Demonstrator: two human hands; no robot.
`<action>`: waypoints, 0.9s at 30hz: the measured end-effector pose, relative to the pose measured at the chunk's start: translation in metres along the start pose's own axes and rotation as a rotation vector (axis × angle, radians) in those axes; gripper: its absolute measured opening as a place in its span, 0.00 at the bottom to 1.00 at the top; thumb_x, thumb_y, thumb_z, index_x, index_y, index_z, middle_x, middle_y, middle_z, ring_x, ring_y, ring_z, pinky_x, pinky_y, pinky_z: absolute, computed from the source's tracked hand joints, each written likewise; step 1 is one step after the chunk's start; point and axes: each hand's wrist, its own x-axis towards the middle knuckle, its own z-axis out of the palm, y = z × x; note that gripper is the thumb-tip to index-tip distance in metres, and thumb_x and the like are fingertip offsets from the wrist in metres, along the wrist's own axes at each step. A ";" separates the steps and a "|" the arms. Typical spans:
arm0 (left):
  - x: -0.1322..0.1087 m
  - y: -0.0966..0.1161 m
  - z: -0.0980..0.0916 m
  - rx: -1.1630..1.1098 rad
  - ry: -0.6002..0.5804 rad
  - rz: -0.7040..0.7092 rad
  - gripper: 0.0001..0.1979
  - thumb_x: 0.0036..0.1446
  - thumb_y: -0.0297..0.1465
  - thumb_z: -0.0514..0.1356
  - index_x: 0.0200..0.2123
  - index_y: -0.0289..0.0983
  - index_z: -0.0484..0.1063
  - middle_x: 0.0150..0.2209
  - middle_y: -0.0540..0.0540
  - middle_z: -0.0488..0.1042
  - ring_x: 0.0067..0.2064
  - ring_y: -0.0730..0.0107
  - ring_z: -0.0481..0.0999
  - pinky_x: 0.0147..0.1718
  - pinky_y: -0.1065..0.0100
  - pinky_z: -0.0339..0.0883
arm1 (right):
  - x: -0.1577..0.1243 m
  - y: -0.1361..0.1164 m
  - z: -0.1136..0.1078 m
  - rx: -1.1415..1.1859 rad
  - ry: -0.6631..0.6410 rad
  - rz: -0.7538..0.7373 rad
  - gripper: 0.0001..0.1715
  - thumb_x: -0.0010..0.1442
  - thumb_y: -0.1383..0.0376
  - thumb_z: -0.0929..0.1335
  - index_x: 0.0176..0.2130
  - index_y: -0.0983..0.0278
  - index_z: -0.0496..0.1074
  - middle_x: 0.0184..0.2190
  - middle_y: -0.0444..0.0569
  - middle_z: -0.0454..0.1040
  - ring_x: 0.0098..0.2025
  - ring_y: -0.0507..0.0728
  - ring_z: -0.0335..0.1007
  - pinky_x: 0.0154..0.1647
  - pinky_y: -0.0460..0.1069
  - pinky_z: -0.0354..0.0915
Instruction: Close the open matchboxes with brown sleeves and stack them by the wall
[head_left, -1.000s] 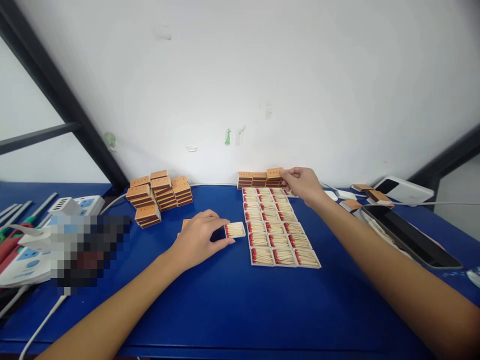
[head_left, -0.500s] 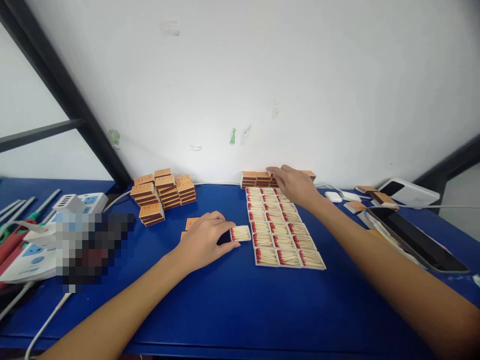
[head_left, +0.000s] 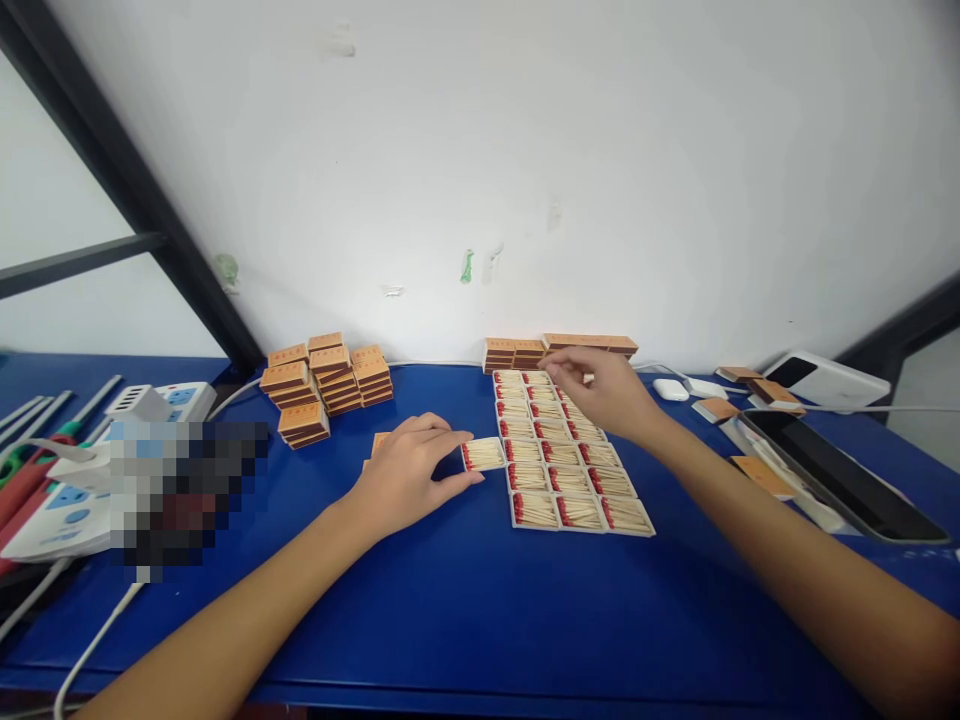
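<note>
My left hand (head_left: 409, 470) rests on the blue table (head_left: 465, 600) and pinches the left end of an open matchbox tray (head_left: 485, 453) full of red-tipped matches. An orange sleeve (head_left: 379, 441) lies just behind that hand. To the right of the tray lies a grid of several open trays (head_left: 570, 470) in three columns. My right hand (head_left: 604, 390) hovers over the grid's far end with loosely bent fingers apart and nothing in them. Just beyond it a row of orange sleeves (head_left: 589, 343) lines the wall.
Stacks of closed orange matchboxes (head_left: 330, 378) stand at the back left. A white power strip (head_left: 176, 400) and cables lie at the left. On the right are a dark tablet (head_left: 840, 470), a white earbud case (head_left: 670, 389), a power bank (head_left: 825, 380) and loose sleeves (head_left: 759, 475).
My right hand has let go of an orange sleeve on the back row and drawn back toward me over the grid. My left hand has kept its hold on the tray.
</note>
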 end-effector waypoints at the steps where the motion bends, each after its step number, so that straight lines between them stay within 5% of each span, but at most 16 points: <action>1: 0.000 0.000 0.001 -0.012 0.029 0.004 0.19 0.64 0.41 0.69 0.53 0.37 0.80 0.41 0.41 0.83 0.49 0.55 0.81 0.46 0.56 0.77 | -0.010 -0.013 0.001 0.100 -0.049 0.051 0.19 0.69 0.51 0.67 0.41 0.62 0.81 0.37 0.54 0.83 0.34 0.60 0.75 0.35 0.54 0.69; 5: -0.001 0.006 0.004 -0.022 0.108 0.023 0.24 0.64 0.45 0.69 0.56 0.36 0.79 0.44 0.38 0.82 0.46 0.56 0.82 0.45 0.55 0.78 | -0.049 -0.060 0.012 0.438 -0.346 0.253 0.21 0.65 0.47 0.72 0.44 0.60 0.81 0.34 0.49 0.81 0.31 0.56 0.73 0.30 0.51 0.69; 11: 0.002 0.011 0.001 -0.022 0.076 0.041 0.30 0.62 0.48 0.69 0.61 0.40 0.74 0.51 0.39 0.82 0.53 0.54 0.81 0.52 0.54 0.77 | -0.058 -0.070 0.021 0.584 -0.387 0.401 0.25 0.62 0.44 0.74 0.44 0.62 0.80 0.22 0.42 0.71 0.21 0.51 0.63 0.20 0.47 0.59; 15: 0.005 -0.005 -0.023 0.184 -0.092 0.022 0.32 0.60 0.53 0.68 0.58 0.37 0.76 0.52 0.37 0.81 0.54 0.47 0.79 0.54 0.50 0.73 | -0.045 -0.035 -0.006 0.518 -0.306 0.508 0.28 0.60 0.43 0.75 0.46 0.62 0.80 0.21 0.43 0.70 0.18 0.49 0.57 0.15 0.46 0.53; 21: 0.001 -0.037 -0.068 0.379 -0.323 -0.366 0.33 0.54 0.63 0.64 0.43 0.38 0.80 0.40 0.39 0.82 0.40 0.47 0.81 0.34 0.59 0.69 | -0.035 0.047 -0.055 0.281 0.006 0.637 0.24 0.54 0.49 0.79 0.40 0.65 0.80 0.25 0.49 0.76 0.22 0.52 0.66 0.17 0.46 0.60; 27: -0.002 -0.040 -0.079 0.293 -0.464 -0.495 0.37 0.43 0.67 0.66 0.42 0.41 0.81 0.37 0.42 0.82 0.35 0.51 0.80 0.29 0.62 0.63 | -0.034 0.088 -0.050 0.221 -0.018 0.719 0.15 0.57 0.57 0.79 0.37 0.64 0.78 0.27 0.51 0.78 0.27 0.55 0.72 0.18 0.45 0.65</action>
